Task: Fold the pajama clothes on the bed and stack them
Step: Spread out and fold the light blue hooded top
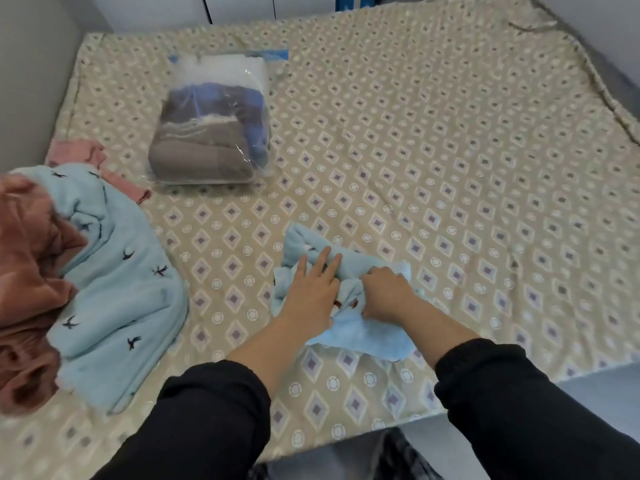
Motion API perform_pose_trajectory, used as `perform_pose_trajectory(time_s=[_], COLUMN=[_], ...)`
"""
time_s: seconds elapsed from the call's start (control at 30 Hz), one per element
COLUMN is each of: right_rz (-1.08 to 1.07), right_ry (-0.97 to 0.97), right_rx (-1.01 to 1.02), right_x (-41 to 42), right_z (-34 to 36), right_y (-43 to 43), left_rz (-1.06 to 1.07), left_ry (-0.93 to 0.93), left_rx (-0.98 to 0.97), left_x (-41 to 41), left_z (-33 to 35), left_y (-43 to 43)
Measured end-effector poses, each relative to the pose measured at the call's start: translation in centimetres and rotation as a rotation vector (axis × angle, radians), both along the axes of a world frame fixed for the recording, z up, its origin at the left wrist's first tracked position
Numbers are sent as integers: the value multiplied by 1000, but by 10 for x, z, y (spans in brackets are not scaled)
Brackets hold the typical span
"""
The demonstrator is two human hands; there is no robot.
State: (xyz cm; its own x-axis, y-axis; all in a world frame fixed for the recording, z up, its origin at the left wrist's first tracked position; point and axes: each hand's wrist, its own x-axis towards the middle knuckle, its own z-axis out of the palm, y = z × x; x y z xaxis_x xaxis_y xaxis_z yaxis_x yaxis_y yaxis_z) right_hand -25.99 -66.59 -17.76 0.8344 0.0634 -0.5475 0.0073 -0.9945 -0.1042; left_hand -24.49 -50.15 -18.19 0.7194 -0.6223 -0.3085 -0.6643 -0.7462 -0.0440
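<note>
Pajama piece (362,336) runs far-left to near-right; left hand (311,296) presses, right hand (384,292) grips.

Head-worn view, downward over bed (415,133)

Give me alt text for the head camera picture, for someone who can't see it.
On a bed, the left hand presses flat on a blue garment while the right hand grips its cloth. Left of them lies a heap of blue and pink pajamas; behind, a clear bag of folded textiles.

1 clear plastic bag (211,123) holding folded grey, blue and white fabric lies near the wall (31,64).
</note>
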Motion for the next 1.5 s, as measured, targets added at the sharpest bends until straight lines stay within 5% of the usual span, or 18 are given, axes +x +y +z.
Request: perform_pose_trajectory(time_s=[0.4,0.73,1.03,1.5], right_rz=[46,30,-83,-311], right_ry=[-450,-661,-649,-446], right_rx=[152,235,54,-107], right_x=[-91,-155,-204,-191], right_z=[118,226,247,219], right_y=[-13,-138,-300,-537], left_rz=[-265,-329,-394,-559], left_ry=[1,41,-116,-5], left_rx=[-99,-144,-127,-216], left_x=[-36,-62,-95,-56], left_z=[122,220,240,223], left_y=[2,-125,-305,-555])
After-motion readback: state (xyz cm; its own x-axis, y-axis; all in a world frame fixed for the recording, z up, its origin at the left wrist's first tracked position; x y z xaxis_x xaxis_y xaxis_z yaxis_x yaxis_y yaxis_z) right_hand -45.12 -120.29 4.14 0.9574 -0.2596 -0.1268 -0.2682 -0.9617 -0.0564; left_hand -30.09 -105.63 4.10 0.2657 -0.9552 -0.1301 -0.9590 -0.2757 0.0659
